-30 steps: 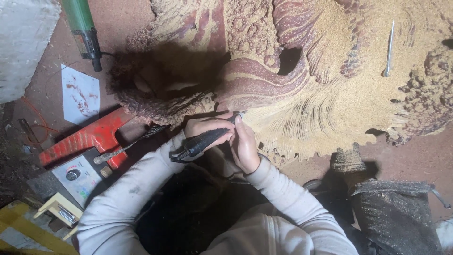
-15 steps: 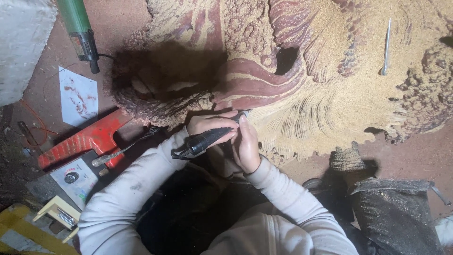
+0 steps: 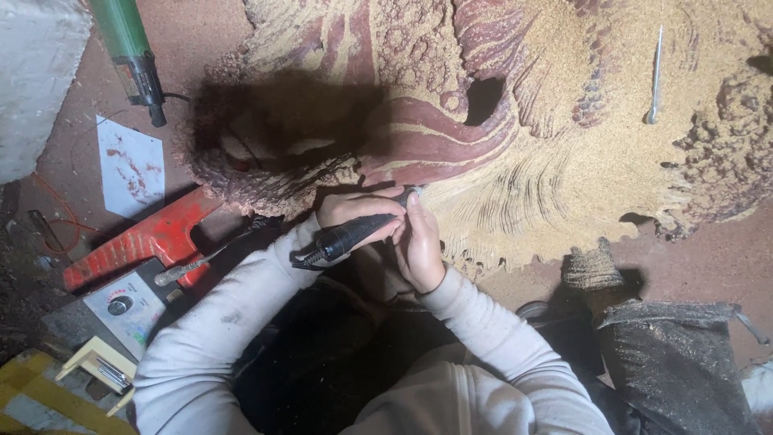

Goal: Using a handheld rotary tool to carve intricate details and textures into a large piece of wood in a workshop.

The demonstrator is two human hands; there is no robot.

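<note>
A large carved wood slab (image 3: pixel 555 161), red-brown and covered in pale sawdust, fills the upper middle and right. My left hand (image 3: pixel 353 209) grips the body of a black pen-shaped rotary handpiece (image 3: pixel 346 236). The handpiece's tip touches the carving near a curved red ridge (image 3: pixel 435 145). My right hand (image 3: pixel 420 246) lies against the front of the handpiece, its thumb along the tip. Both hands rest on the slab's lower edge. A cable leaves the rear of the handpiece toward the lower left.
A green power tool (image 3: pixel 125 44) lies at the top left beside a white block (image 3: pixel 32 80). A white paper sheet (image 3: pixel 129 165), a red tool (image 3: pixel 145 238) and a grey dial box (image 3: pixel 121 306) sit left. A thin metal tool (image 3: pixel 654 72) lies on the slab.
Both hands keep the handpiece at the same spot on the carving. Only the view shifts slightly.
</note>
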